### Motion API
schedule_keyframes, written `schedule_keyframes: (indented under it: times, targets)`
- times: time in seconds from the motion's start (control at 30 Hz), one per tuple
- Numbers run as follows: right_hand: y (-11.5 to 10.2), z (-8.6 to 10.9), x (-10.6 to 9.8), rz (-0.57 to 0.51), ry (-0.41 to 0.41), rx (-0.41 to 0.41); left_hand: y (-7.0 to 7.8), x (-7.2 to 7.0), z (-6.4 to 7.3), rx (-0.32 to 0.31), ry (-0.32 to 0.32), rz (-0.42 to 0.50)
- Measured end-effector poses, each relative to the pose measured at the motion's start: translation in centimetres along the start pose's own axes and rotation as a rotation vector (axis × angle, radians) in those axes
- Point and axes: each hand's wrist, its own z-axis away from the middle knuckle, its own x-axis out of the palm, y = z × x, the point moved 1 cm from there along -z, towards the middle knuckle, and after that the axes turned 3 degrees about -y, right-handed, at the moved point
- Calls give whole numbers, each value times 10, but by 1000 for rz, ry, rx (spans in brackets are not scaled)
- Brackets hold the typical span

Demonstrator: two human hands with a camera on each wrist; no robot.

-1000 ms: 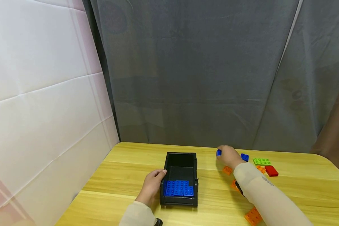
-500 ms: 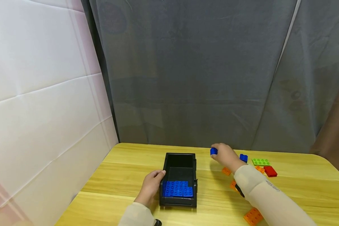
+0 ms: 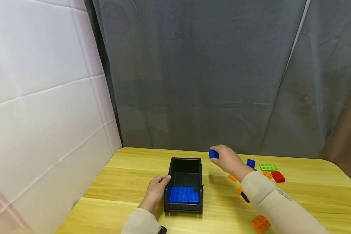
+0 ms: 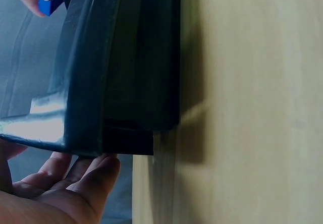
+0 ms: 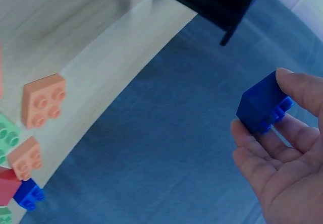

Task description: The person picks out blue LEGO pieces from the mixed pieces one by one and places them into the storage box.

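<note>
A black plastic bin (image 3: 187,178) sits on the table with several blue bricks (image 3: 183,194) packed at its near end. My left hand (image 3: 156,191) grips the bin's left wall, thumb at the rim; in the left wrist view its fingers (image 4: 103,176) lie against the outside. Raised over the table, right of the bin's far end, my right hand (image 3: 228,160) pinches a blue brick (image 3: 213,154) between thumb and fingers. The right wrist view shows that brick (image 5: 262,103) with its studs turned toward the palm.
Right of the bin lie loose bricks: a blue one (image 3: 251,163), a lime green one (image 3: 268,167), a red one (image 3: 278,176) and several orange ones, the nearest (image 3: 260,224) beside the right sleeve. A grey curtain (image 3: 193,81) hangs behind the wooden table (image 3: 120,182).
My right hand has moved left and up, carrying the blue brick away from the loose bricks toward the bin. The left hand stays on the bin, which stands where it was.
</note>
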Motion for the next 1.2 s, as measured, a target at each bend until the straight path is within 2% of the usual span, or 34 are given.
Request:
schedule_keyframes:
  times: [0.47, 1.2]
  targets:
    - [-21, 7, 8, -2, 6, -53, -3, 0, -1, 19, 9, 10]
    - [-49, 9, 28, 8, -16, -125, -1, 0, 0, -3, -9, 5]
